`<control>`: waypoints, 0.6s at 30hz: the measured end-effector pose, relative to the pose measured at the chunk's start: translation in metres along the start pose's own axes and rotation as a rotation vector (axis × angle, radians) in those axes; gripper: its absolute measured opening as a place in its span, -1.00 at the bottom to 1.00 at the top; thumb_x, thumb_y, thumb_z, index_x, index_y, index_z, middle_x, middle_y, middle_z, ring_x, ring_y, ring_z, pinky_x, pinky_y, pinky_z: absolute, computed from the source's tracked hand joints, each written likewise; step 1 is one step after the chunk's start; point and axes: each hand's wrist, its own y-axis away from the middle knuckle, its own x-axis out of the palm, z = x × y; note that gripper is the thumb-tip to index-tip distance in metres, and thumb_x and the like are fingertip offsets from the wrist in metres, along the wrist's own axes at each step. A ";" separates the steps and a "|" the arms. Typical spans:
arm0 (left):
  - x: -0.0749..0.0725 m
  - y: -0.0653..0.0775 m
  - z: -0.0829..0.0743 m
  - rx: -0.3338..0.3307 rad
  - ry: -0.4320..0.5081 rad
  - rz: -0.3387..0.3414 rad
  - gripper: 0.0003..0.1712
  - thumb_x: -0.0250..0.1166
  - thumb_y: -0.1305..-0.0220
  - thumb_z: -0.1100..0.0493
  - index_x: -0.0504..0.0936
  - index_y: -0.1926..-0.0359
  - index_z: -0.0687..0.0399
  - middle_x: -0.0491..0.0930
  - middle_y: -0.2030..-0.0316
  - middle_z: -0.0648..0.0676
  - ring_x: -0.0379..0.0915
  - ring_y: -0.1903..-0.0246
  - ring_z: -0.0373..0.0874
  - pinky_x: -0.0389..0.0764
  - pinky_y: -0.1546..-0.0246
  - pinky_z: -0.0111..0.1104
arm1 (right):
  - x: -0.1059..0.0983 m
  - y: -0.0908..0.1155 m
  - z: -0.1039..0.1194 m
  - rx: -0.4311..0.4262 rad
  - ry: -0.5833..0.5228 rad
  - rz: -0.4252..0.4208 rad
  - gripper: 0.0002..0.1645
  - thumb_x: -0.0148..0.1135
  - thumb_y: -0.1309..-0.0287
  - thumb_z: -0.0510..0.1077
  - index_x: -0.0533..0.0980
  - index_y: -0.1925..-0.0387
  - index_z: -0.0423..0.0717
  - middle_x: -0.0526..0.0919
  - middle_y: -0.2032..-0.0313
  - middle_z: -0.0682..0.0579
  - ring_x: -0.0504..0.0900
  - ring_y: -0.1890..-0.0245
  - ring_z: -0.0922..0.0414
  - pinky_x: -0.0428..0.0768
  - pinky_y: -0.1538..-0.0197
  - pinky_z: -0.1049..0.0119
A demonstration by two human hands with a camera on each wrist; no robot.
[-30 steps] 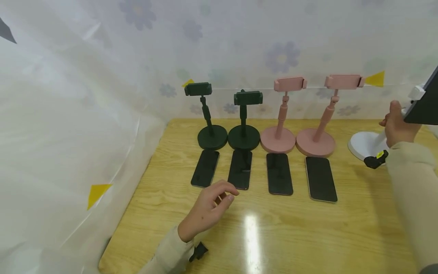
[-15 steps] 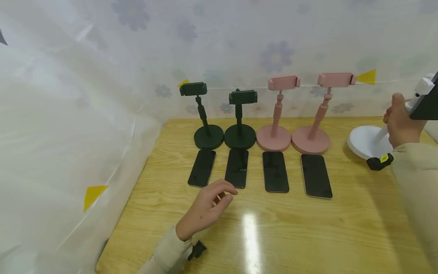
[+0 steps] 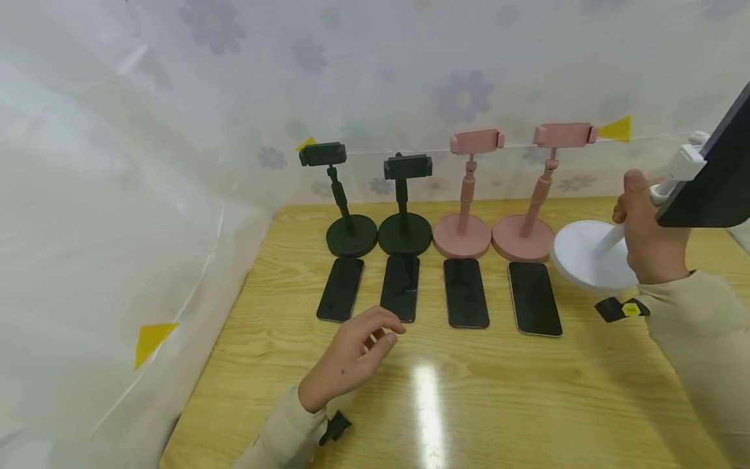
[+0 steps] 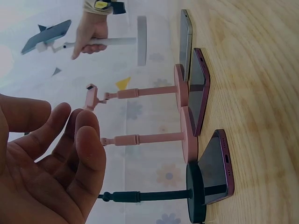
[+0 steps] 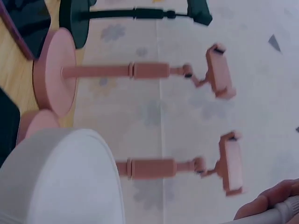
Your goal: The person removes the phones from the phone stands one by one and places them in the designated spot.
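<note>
My right hand [image 3: 653, 241] grips the pole of a white phone stand [image 3: 588, 251]. A dark flat device [image 3: 715, 176], like a phone or tablet, sits in the clamp at its top. In the left wrist view the stand's round base [image 4: 142, 41] hangs above the tabletop, tilted in the head view. That base [image 5: 60, 182] fills the lower left of the right wrist view. Over the front of the table floats my left hand [image 3: 351, 355], loosely curled and holding nothing. Nearest to it lies a black-screened phone [image 3: 400, 288].
Two dark green stands [image 3: 351, 238] and two pink stands [image 3: 523, 240] line the back of the wooden table [image 3: 498, 404]. Before each lies one phone, the rightmost phone [image 3: 535, 299] close to the white base. A flowered curtain [image 3: 410, 65] hangs behind; plastic sheeting [image 3: 117, 228] covers the left side.
My right hand has lifted the white stand and carried it left, towards the right pink stand. The left hand stays in place, while the head view shifts slightly right.
</note>
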 end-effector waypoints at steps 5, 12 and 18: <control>-0.001 0.000 0.000 0.005 -0.012 -0.009 -0.82 0.14 -0.46 0.20 0.65 0.07 -0.11 0.63 0.06 -0.06 0.49 0.32 -0.29 0.62 0.33 -0.38 | 0.029 0.035 0.007 -0.154 0.126 0.164 -0.69 0.09 -0.42 -0.02 0.38 0.48 0.02 0.43 0.63 0.30 0.37 0.60 0.30 0.37 0.35 0.52; -0.001 -0.001 0.001 0.029 -0.019 -0.018 -0.83 0.14 -0.46 0.19 0.65 0.07 -0.09 0.64 0.07 -0.05 0.48 0.33 -0.31 0.61 0.34 -0.41 | 0.067 0.084 0.006 -0.286 0.230 0.417 -0.39 -0.06 -0.50 0.12 0.40 0.52 -0.29 0.40 0.61 0.15 0.33 0.54 0.26 0.26 0.30 0.40; -0.001 -0.001 0.001 0.028 -0.031 -0.025 -0.82 0.14 -0.46 0.20 0.64 0.06 -0.09 0.63 0.08 -0.06 0.50 0.32 -0.27 0.61 0.34 -0.38 | 0.096 0.126 0.016 -0.009 0.377 0.601 -0.56 -0.02 -0.46 0.07 0.42 0.30 -0.25 0.45 0.38 -0.08 0.40 0.35 0.06 0.31 0.25 0.30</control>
